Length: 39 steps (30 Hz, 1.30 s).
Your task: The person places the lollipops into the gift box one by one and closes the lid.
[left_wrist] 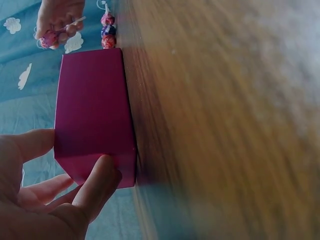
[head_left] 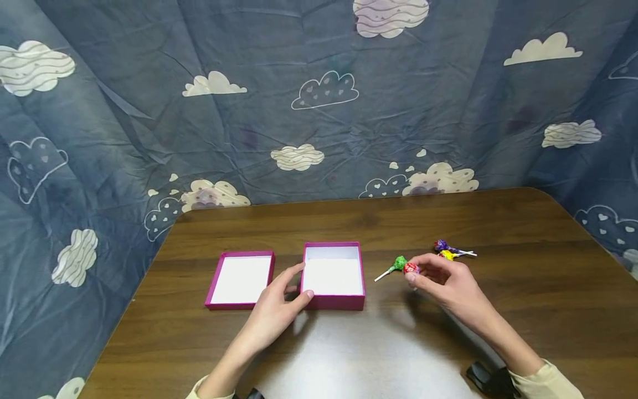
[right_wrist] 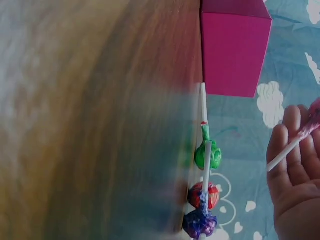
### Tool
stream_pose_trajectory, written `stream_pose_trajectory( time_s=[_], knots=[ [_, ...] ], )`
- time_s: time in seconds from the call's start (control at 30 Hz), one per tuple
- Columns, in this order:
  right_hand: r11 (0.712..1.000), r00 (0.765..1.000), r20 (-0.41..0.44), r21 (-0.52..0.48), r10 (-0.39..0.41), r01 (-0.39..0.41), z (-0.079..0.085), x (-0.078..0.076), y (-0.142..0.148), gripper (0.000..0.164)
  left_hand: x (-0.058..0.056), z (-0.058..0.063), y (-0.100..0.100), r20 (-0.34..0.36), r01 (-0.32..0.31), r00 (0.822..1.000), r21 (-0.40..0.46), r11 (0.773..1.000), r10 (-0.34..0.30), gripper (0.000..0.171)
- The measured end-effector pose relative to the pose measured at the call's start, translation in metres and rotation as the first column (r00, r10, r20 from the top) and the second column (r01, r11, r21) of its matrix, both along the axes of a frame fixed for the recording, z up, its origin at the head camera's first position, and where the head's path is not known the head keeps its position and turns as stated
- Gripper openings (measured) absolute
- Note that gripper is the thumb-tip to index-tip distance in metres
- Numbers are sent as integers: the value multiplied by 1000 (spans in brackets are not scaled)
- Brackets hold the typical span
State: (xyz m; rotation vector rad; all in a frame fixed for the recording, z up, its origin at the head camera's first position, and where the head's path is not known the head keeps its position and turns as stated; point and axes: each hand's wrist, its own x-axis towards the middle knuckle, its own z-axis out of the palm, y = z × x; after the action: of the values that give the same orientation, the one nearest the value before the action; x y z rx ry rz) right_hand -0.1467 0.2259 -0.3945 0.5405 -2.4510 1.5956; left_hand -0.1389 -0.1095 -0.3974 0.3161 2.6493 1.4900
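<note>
An uncovered magenta box (head_left: 333, 302) with a white inside stands mid-table. My left hand (head_left: 274, 313) holds its near left corner, thumb against the front wall and fingers along the left side. To the right of the box, my right hand (head_left: 448, 280) is raised over the table and pinches a pink-wrapped lollipop (right_wrist: 311, 122) by its wrapped part, its white stick jutting out. Beside that hand lies a green lollipop (head_left: 400, 262), its stick toward the box. Past the knuckles lie a purple lollipop (head_left: 441, 245) and a yellow lollipop (head_left: 448, 255). In the right wrist view a red lollipop (right_wrist: 212, 196) is also on the table.
Left of the box lies its shallow magenta lid (head_left: 239, 280), white inside up. Everything rests on a brown wooden table (head_left: 369, 221). A blue cloth (head_left: 259, 127) printed with clouds hangs behind it. Dark straps sit at both wrists.
</note>
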Motion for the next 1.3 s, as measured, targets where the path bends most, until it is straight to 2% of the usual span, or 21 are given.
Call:
stream_pose_trajectory(
  time_s=[0.33,0.63,0.87,1.17,1.3],
  knots=[
    [1000,1000,6,13,-10,10,-1,4,-4,17,-1,-4,0,15,6,1000,1,1000,-6,56],
    [998,999,26,-57,-36,38,8,10,-12,23,-2,-4,-2,31,4,1000,5,1000,-5,57],
    [997,999,22,-73,-27,28,17,10,-20,27,-3,-1,-2,33,-10,999,-3,1000,10,56],
    [999,999,38,-40,-19,20,30,9,-35,26,-3,0,0,43,-20,999,-2,1000,20,56],
    [999,998,49,-23,-31,32,44,11,-45,25,-4,-1,0,45,-16,999,6,1000,16,56]
  ],
)
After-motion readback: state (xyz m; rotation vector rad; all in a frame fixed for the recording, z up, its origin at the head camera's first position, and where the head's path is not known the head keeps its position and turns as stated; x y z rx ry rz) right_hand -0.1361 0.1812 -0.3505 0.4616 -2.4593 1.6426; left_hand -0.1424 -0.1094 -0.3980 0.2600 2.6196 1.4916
